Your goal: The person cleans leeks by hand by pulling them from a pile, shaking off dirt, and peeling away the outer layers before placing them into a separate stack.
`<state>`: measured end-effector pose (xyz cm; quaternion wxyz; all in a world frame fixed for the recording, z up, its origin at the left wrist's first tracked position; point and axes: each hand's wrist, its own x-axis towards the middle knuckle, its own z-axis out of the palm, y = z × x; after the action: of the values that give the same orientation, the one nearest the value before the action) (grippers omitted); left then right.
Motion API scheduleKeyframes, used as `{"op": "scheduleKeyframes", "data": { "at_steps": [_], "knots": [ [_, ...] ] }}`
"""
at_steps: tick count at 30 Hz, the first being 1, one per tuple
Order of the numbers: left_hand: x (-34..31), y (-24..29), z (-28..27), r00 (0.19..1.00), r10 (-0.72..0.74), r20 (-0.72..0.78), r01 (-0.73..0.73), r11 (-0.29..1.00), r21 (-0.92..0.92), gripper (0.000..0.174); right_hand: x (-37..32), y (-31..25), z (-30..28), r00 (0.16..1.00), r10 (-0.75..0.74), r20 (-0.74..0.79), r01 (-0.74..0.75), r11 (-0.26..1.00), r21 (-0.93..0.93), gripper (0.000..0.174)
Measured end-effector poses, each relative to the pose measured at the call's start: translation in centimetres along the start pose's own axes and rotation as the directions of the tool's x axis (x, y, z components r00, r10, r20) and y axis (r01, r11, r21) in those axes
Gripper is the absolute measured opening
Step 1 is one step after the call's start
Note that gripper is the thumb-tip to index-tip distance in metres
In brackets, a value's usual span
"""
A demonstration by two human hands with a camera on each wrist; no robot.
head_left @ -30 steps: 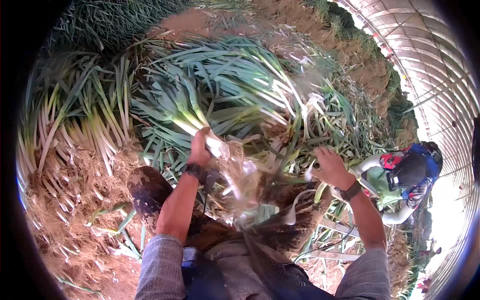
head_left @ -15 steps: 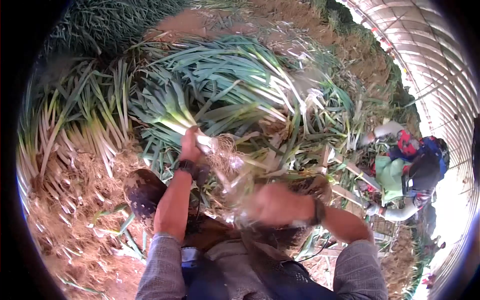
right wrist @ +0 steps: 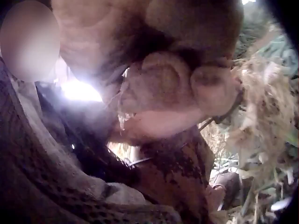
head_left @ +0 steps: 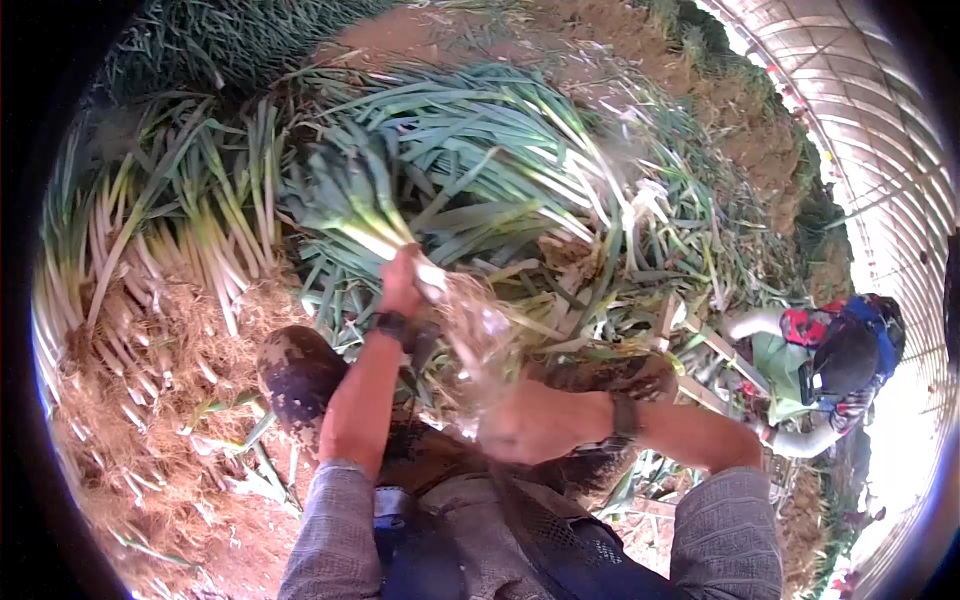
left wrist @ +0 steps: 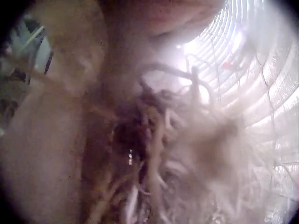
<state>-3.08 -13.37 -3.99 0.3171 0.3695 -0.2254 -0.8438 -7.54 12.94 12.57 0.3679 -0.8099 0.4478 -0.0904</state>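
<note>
My left hand (head_left: 402, 285) grips a bunch of leeks (head_left: 372, 232) round its white stems. Green leaves fan out to the upper left, while the long tan roots (head_left: 480, 325) hang toward my right hand (head_left: 545, 425). In the left wrist view the tangled roots (left wrist: 159, 154) fill the middle, blurred. Below the root end, over my lap, the right hand has its fingers (right wrist: 163, 81) curled in toward the thumb. A thin pale shred (right wrist: 124, 102) shows at those fingers; I cannot tell what else lies inside them.
Untrimmed leeks (head_left: 190, 210) lie to the left, roots toward me. A heap of leeks (head_left: 480, 140) lies ahead, with loose leaf scraps (head_left: 690, 225) beside it. Another person (head_left: 840, 350) bends over at the right, near wooden slats (head_left: 725, 350). My knee (head_left: 300, 375) stands beside the left forearm.
My right hand has swung from the right side in to the roots over my lap. The left hand still grips the leeks in about the same place. The other person's arms have shifted.
</note>
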Motion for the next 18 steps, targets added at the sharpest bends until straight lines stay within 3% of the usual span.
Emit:
{"op": "scheduleKeyframes", "data": {
  "at_steps": [1, 2, 3, 4, 5, 6, 7, 9, 10, 11, 12, 13, 14, 15, 16, 17, 18],
  "knots": [
    [1.4, -0.5, -1.3, 0.996, 0.009, 0.085, -0.006, 0.999, -0.041, 0.027, -1.5, -0.3, -1.1, 1.000, 0.017, 0.008, -0.017, 1.000, -0.003, 0.030],
    [0.5, -0.1, -0.7, 0.997, 0.031, 0.074, -0.025, 0.997, -0.078, 0.034, -2.5, -0.1, -2.8, 0.944, 0.207, -0.258, -0.189, 0.978, 0.093, 0.026],
    [-0.1, -0.1, -0.4, 0.997, 0.034, 0.072, -0.028, 0.997, -0.078, 0.034, -2.6, 0.3, -4.0, 0.782, 0.387, -0.489, -0.310, 0.922, 0.233, 0.023],
    [0.0, -0.3, -0.4, 0.999, 0.040, 0.028, -0.038, 0.997, -0.065, 0.033, -2.2, 1.3, -4.5, 0.776, 0.386, -0.499, -0.305, 0.922, 0.239, 0.023],
    [0.0, -0.4, 0.0, 0.999, 0.047, -0.009, -0.048, 0.998, -0.050, 0.032, -2.0, 3.0, -4.8, 0.737, 0.305, -0.603, -0.407, 0.913, -0.036, 0.021],
    [-1.2, 0.4, 1.3, 0.997, -0.032, -0.069, 0.029, 0.998, -0.050, 0.032, -2.1, 4.5, -4.8, 0.707, 0.205, -0.677, -0.513, 0.808, -0.291, 0.022],
    [-1.7, 0.4, 1.9, 0.997, -0.040, -0.061, 0.037, 0.999, -0.040, 0.032, -1.7, 5.7, -4.4, 0.696, 0.214, -0.686, -0.524, 0.804, -0.281, 0.022],
    [-2.0, 0.6, 2.6, 0.993, -0.061, -0.097, 0.052, 0.994, -0.095, 0.033, 0.8, 8.0, -3.2, 0.853, 0.224, -0.472, -0.451, 0.773, -0.447, 0.026],
    [-1.9, 0.8, 2.5, 0.994, -0.055, -0.099, 0.046, 0.995, -0.092, 0.033, 1.4, 9.0, -1.7, 0.876, 0.225, -0.427, -0.459, 0.660, -0.595, 0.024],
    [-1.7, 0.9, 2.3, 0.994, -0.042, -0.104, 0.033, 0.995, -0.095, 0.033, 1.6, 6.8, -2.2, 0.876, 0.222, -0.428, -0.457, 0.662, -0.594, 0.024],
    [-1.5, 0.9, 2.1, 0.993, -0.030, -0.112, 0.018, 0.994, -0.104, 0.033, 1.2, 4.3, -2.8, 0.870, 0.405, -0.283, -0.459, 0.874, -0.161, 0.023],
    [-1.0, 1.1, 2.0, 0.992, -0.020, -0.121, 0.006, 0.993, -0.115, 0.033, 1.1, 2.5, -3.2, 0.873, 0.485, -0.059, -0.445, 0.840, 0.311, 0.024],
    [-0.6, 1.3, 1.8, 0.993, -0.012, -0.120, -0.005, 0.990, -0.140, 0.033, 0.4, 1.6, -0.8, 0.959, 0.250, -0.134, -0.228, 0.961, 0.157, 0.025],
    [-0.7, 1.1, 1.3, 0.993, -0.016, -0.117, -0.002, 0.988, -0.153, 0.033, -0.4, 0.7, 1.6, 0.984, 0.001, -0.179, 0.000, 1.000, 0.003, 0.026],
    [-0.9, 1.1, 0.5, 0.998, 0.011, 0.057, 0.000, 0.980, -0.199, 0.031, -1.4, 0.8, 1.4, 0.983, 0.003, -0.182, -0.002, 1.000, 0.009, 0.026],
    [-2.3, 2.1, 1.7, 0.998, 0.013, 0.062, 0.000, 0.980, -0.199, 0.031, -2.6, 1.1, 0.2, 0.900, 0.349, -0.261, -0.276, 0.920, 0.280, 0.026],
    [-3.8, 3.1, 3.0, 0.998, -0.043, -0.043, 0.037, 0.990, -0.133, 0.029, -3.9, 1.8, -1.1, 0.714, 0.659, -0.236, -0.465, 0.699, 0.544, 0.027]
  ]
}}
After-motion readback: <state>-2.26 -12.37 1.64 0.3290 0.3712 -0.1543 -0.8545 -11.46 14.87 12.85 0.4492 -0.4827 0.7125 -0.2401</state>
